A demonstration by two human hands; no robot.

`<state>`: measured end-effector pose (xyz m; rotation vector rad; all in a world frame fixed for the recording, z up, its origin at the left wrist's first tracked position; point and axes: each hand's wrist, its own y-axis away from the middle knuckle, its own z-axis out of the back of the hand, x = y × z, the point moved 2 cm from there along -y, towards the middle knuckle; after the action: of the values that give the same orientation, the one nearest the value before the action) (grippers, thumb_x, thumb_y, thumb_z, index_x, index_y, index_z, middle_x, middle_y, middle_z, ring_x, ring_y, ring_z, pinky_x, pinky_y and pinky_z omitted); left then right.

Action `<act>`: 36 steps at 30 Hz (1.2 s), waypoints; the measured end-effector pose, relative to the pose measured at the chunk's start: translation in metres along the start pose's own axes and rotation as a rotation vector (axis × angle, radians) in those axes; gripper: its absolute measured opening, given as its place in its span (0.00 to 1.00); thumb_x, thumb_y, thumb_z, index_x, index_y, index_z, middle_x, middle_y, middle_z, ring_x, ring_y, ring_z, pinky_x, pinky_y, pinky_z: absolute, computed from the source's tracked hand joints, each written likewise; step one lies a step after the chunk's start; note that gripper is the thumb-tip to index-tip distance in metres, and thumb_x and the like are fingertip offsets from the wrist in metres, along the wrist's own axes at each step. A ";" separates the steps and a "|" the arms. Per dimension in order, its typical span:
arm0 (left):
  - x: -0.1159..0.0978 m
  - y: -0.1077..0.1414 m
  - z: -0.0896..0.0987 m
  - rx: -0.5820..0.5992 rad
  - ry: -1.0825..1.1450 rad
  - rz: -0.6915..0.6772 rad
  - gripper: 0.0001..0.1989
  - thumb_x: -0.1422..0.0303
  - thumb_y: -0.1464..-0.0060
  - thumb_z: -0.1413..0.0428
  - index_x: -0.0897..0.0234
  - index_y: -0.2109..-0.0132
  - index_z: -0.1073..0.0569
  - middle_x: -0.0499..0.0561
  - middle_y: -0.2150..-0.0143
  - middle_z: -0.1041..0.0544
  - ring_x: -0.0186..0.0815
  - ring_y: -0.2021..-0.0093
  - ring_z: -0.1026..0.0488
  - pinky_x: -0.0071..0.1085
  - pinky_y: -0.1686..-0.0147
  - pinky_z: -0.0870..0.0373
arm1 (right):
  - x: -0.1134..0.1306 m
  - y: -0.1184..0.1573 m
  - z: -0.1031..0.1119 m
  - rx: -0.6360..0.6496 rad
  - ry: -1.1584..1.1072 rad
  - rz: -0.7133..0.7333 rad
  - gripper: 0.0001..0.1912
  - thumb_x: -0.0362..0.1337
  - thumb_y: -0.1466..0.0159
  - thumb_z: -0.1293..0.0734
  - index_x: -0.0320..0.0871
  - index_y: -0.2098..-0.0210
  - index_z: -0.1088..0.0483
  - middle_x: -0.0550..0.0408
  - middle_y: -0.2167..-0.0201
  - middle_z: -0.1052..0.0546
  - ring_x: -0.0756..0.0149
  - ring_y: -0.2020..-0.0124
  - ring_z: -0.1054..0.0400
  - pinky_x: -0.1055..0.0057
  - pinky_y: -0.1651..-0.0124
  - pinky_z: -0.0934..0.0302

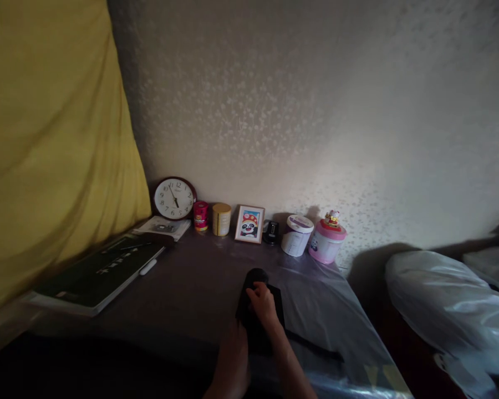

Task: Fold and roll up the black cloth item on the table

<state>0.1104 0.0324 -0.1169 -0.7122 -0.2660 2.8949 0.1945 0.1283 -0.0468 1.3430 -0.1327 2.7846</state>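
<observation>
A black, soft-looking bag (244, 305) with a rounded top stands near the front middle of the table; its details are lost in the dark. From its right side a thin black strap (316, 348) trails over the table. My right hand (261, 302) is on the upper part of the bag, fingers curled and pinched together against it. Low on the bag's near left side is my left hand (235, 335), with only the wrist and back showing dimly. Its fingers are hidden by shadow and the bag.
Along the wall stand a clock (174, 198), a red tin (200, 216), a yellow canister (222, 219), a panda picture frame (249, 224), a small black object (271, 233), a white tub (297, 235) and a pink tub (326, 244). A green board (100, 271) lies left, a yellow curtain (58, 138) beyond.
</observation>
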 end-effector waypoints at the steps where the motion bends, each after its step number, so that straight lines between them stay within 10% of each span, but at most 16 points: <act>1: 0.001 0.001 0.001 0.008 -0.020 0.000 0.31 0.82 0.55 0.56 0.74 0.41 0.42 0.66 0.41 0.40 0.47 0.40 0.44 0.46 0.42 0.45 | 0.003 0.002 -0.001 0.033 0.023 0.017 0.17 0.37 0.40 0.39 0.34 0.54 0.33 0.54 0.73 0.25 0.71 0.75 0.31 0.76 0.70 0.43; 12: 0.002 0.025 0.033 -0.326 -0.147 -0.199 0.29 0.73 0.52 0.52 0.67 0.41 0.43 0.62 0.40 0.42 0.46 0.40 0.43 0.43 0.46 0.38 | 0.008 0.012 0.000 0.137 0.103 0.216 0.13 0.31 0.40 0.43 0.41 0.57 0.33 0.58 0.67 0.23 0.66 0.62 0.29 0.74 0.60 0.43; 20: -0.028 -0.001 0.044 0.078 -0.253 -0.096 0.34 0.82 0.56 0.56 0.66 0.39 0.43 0.63 0.37 0.47 0.48 0.38 0.48 0.46 0.42 0.44 | 0.011 0.018 0.006 0.178 -0.023 0.298 0.11 0.31 0.40 0.41 0.43 0.62 0.30 0.58 0.66 0.24 0.69 0.63 0.30 0.74 0.60 0.40; 27: -0.015 -0.001 0.027 0.202 -0.222 -0.036 0.44 0.85 0.65 0.55 0.73 0.36 0.53 0.64 0.35 0.57 0.47 0.36 0.55 0.41 0.40 0.49 | -0.014 0.040 0.015 -0.024 0.019 0.717 0.12 0.34 0.35 0.44 0.42 0.61 0.29 0.52 0.57 0.26 0.66 0.51 0.37 0.67 0.47 0.43; 36: -0.021 -0.007 0.032 0.264 -0.284 0.079 0.40 0.87 0.57 0.58 0.67 0.36 0.57 0.61 0.35 0.55 0.44 0.37 0.50 0.38 0.42 0.46 | -0.048 -0.051 -0.003 -0.076 0.202 0.730 0.17 0.35 0.33 0.48 0.42 0.52 0.32 0.51 0.49 0.30 0.61 0.42 0.43 0.55 0.42 0.48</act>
<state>0.1141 0.0306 -0.0786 -0.2745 0.1166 3.0203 0.2257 0.1787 -0.0836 1.1493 -0.8698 3.4139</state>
